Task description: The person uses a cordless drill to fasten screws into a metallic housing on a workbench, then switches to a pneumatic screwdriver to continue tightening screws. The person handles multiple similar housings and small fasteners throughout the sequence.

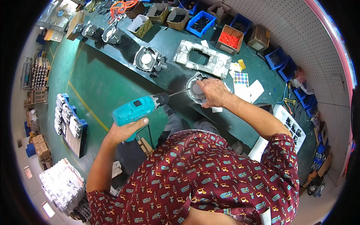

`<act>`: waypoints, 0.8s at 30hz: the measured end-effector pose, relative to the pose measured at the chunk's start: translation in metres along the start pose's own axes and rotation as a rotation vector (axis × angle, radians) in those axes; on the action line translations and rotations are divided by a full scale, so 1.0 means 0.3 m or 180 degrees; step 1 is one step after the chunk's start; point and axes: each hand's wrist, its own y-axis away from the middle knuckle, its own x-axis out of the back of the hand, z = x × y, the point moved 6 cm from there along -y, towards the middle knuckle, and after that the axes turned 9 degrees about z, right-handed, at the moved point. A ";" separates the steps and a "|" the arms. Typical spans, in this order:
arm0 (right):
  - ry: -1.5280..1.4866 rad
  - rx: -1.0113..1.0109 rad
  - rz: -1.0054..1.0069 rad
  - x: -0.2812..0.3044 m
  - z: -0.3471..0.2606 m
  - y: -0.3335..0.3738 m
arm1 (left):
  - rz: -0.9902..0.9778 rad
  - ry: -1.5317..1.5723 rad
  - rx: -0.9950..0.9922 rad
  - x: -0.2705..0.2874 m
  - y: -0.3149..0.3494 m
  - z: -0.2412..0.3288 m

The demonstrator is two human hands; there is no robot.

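Note:
My left hand point(126, 131) is wrapped round the grip of a teal cordless drill point(135, 109) with a black chuck. From it a long thin bit point(178, 92) points right, its tip at the rim of a round grey metal housing point(194, 92) near the bench's edge. Whether the tip sits in a screw is too small to tell. Fingers of my right hand point(215, 92) grip the right side of that housing and cover part of it. Farther left stands a larger cast metal housing point(147, 59) with a pale round middle.
Behind the housing lies a taped block with a cutout point(221, 63). Boxes of small parts, including a blue bin point(200, 23) and a carton of red pieces point(228, 38), line the back. More motor housings point(112, 34) stand far left. Sticker sheets point(240, 80) and a white foam tray point(287, 122) lie right.

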 end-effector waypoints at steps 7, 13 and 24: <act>-0.0101 0.0035 0.0004 -0.014 -0.002 0.014 | -0.0346 -0.0219 0.0074 -0.011 -0.042 0.103; -0.0104 0.0041 0.0011 -0.012 -0.001 0.003 | -0.0559 -0.0374 0.0399 -0.020 -0.103 0.178; -0.0177 0.0113 0.0200 -0.009 -0.003 -0.001 | -0.0503 -0.1144 0.0087 -0.033 -0.164 0.230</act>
